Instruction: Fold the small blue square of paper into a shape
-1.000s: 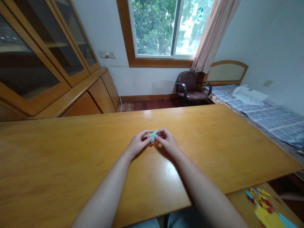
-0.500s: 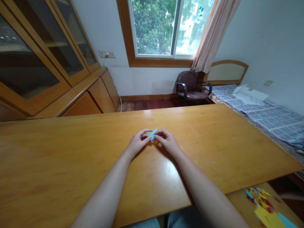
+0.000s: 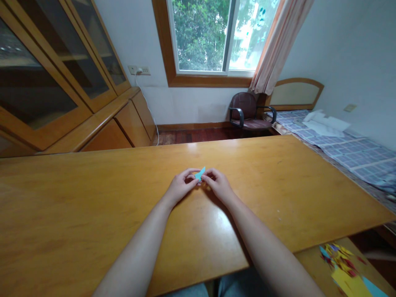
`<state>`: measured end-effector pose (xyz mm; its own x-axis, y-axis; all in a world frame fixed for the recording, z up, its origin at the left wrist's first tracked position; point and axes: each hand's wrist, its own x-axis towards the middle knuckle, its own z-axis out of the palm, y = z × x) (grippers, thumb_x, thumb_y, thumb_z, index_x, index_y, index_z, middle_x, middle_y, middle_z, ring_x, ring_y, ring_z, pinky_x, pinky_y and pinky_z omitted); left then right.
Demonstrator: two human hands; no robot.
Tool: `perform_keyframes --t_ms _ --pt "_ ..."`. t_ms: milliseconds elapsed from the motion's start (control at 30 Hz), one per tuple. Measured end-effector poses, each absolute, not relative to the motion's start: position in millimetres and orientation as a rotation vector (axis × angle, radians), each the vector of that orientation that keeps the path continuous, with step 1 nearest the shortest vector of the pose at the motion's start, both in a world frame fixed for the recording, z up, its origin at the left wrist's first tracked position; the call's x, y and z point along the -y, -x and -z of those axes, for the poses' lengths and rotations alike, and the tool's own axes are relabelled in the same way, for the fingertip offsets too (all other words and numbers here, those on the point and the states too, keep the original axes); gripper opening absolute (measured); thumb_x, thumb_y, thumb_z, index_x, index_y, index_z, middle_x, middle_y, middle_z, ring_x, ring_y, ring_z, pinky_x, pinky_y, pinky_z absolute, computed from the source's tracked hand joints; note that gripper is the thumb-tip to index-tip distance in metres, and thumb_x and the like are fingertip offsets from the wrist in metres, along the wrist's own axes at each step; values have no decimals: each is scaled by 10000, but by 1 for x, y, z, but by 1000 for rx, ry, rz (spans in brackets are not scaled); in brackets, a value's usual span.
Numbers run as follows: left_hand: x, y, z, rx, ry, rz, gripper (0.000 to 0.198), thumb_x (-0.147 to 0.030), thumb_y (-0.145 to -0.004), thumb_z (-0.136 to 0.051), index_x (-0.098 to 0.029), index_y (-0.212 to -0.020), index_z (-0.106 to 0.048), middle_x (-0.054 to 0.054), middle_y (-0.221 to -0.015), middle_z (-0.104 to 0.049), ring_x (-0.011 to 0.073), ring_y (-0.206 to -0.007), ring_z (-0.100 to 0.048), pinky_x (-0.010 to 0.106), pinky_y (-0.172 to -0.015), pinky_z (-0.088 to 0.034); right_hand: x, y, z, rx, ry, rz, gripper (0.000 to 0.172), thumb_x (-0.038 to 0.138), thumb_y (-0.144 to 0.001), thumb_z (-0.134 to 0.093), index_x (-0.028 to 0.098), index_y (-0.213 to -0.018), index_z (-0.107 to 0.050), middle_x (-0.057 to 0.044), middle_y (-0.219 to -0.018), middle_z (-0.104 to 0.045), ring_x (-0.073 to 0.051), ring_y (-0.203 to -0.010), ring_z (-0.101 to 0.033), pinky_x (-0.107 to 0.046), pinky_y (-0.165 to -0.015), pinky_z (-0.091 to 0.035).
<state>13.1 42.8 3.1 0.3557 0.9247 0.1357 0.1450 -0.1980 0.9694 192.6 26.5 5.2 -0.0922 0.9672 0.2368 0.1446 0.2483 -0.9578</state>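
Note:
A small piece of folded light-blue paper [image 3: 199, 174] is held up between my two hands, just above the wooden table [image 3: 93, 198]. My left hand [image 3: 183, 182] pinches its left side between thumb and fingers. From the other side, my right hand [image 3: 218, 181] grips the paper with thumb and fingertips. One pointed end of the paper sticks up to the upper right between the hands. The fingers hide part of its lower edge.
At the lower right, a lower surface carries a pile of colourful paper pieces [image 3: 338, 258], a yellow sheet [image 3: 349, 284] and a blue sheet [image 3: 374, 286]. Beyond the table stand an office chair [image 3: 247, 109], a bed [image 3: 349, 152] and a glass-door cabinet [image 3: 83, 119].
The left thumb has shifted slightly along the paper, and less of the paper's lower part shows. Both hands stay in nearly the same place.

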Motion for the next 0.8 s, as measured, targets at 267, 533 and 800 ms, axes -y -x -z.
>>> perform_keyframes --t_ms 267,533,800 --pt "-41 -14 -5 -1000 -1631 -951 388 -330 -800 -641 -176 -1156 -626 15 -782 -702 183 -783 -686 301 -806 -514 -27 -193 -3 1518 1122 -939 138 306 -839 -609 174 -821 -642 -23 -766 -683 -161 -700 -626 -279 -684 -472" --pt "-40 -13 -5 -994 -1645 -947 396 -345 -800 -659 -173 -1156 -634 27 -805 -696 179 -781 -669 292 -778 -511 -26 -194 -4 1554 1127 -884 115 292 -835 -612 182 -819 -643 -17 -771 -681 -162 -706 -626 -282 -691 -474" --pt "-43 -13 -3 -1015 -1655 -943 396 -317 -785 -672 -184 -1157 -631 -5 -726 -650 159 -716 -640 263 -712 -486 -24 -193 -5 1538 1114 -928 109 279 -830 -612 174 -818 -639 -19 -753 -681 -166 -695 -633 -285 -690 -480"
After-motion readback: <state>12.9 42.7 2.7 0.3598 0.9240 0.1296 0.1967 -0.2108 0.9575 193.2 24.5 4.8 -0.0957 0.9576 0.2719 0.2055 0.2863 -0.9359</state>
